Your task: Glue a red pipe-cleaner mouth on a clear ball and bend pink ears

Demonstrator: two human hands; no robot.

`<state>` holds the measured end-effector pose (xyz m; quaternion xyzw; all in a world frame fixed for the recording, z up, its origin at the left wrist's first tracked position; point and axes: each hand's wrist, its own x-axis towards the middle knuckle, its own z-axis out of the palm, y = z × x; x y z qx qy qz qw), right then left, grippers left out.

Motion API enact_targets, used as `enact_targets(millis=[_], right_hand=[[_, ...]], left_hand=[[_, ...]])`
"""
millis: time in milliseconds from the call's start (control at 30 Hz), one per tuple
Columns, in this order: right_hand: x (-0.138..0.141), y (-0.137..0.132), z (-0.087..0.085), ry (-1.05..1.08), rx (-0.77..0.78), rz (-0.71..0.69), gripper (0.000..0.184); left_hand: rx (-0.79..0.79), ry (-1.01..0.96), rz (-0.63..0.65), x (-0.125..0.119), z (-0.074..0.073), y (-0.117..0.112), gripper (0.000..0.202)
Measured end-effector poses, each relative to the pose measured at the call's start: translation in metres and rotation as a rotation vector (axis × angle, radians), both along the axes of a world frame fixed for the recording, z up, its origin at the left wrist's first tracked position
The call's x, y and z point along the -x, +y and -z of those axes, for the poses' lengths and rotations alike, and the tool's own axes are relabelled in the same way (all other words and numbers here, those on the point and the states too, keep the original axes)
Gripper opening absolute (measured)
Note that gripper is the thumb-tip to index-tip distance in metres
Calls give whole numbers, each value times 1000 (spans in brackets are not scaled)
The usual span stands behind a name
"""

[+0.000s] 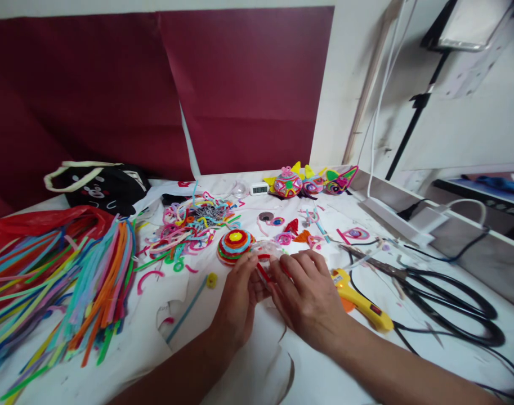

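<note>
My left hand (238,292) and my right hand (305,289) meet over the white table, fingers pinched together on a red pipe cleaner (263,274) and a clear plastic half-shell (268,248). Just beyond the left fingertips lies a dome wound in red, orange, green and yellow pipe cleaner (235,245). A yellow glue gun (360,301) lies right beside my right hand.
A big fan of coloured pipe cleaners (71,281) on a red bag fills the left. Cut scraps (193,222) are heaped behind. Large black scissors (434,289), cables, a power strip (394,219), finished colourful figures (309,183), a small clock (259,189) and a black bag (98,188) lie around.
</note>
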<state>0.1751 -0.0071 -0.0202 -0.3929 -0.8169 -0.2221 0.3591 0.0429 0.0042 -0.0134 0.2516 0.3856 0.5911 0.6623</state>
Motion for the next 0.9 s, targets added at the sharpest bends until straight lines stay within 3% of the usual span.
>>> enact_targets(millis=[900], right_hand=[[0,3,1,-5,31,27,24]], left_hand=[[-33,-11,46,1,0,3,22]])
